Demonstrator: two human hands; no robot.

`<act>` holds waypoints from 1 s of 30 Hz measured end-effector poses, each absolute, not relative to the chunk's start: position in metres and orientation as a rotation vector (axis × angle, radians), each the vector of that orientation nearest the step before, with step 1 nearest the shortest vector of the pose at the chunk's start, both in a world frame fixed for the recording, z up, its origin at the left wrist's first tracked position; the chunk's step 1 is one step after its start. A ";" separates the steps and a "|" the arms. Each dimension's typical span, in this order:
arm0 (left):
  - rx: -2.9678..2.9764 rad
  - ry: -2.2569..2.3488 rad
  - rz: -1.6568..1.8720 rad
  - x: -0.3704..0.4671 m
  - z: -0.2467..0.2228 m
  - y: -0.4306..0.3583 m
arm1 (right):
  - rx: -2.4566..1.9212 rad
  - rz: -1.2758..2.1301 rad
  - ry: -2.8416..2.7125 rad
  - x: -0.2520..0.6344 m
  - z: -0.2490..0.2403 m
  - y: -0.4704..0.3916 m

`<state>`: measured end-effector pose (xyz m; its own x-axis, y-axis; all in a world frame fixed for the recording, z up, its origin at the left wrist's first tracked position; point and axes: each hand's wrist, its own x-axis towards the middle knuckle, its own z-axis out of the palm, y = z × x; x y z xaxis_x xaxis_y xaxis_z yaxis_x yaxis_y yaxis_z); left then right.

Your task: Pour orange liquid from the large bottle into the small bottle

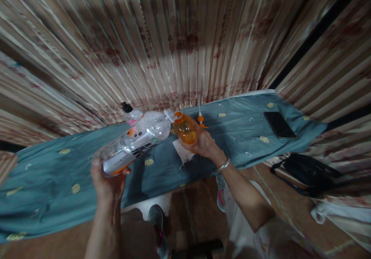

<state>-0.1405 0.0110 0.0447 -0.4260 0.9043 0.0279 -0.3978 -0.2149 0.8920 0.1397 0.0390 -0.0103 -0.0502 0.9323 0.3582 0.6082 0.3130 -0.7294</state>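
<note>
My left hand is wrapped round the base of a large clear plastic bottle, which is tilted with its neck toward the right. The mouth of that bottle meets the open mouth of a small orange bottle, leaning slightly left. My right hand grips the orange bottle from its right side. Behind it an orange pump top with a clear tube stands on the cloth. A crumpled white tissue lies below the orange bottle. I cannot tell whether liquid is passing between the bottles.
A teal patterned cloth covers the long table. At the back stands a bottle with a black pump. A black phone lies on the right. Pleated curtains hang behind; a black bag is at lower right.
</note>
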 end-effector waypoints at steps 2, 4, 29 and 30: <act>0.724 1.076 1.793 -0.140 0.045 0.011 | -1.393 0.508 -1.759 0.140 -0.010 0.039; 0.740 1.079 1.789 -0.139 0.045 0.011 | -1.389 0.508 -1.766 0.140 -0.010 0.039; 0.739 1.078 1.783 -0.136 0.045 0.012 | -1.365 0.530 -1.749 0.142 -0.008 0.038; 0.738 1.077 1.792 -0.136 0.045 0.012 | -1.360 0.537 -1.746 0.142 -0.008 0.038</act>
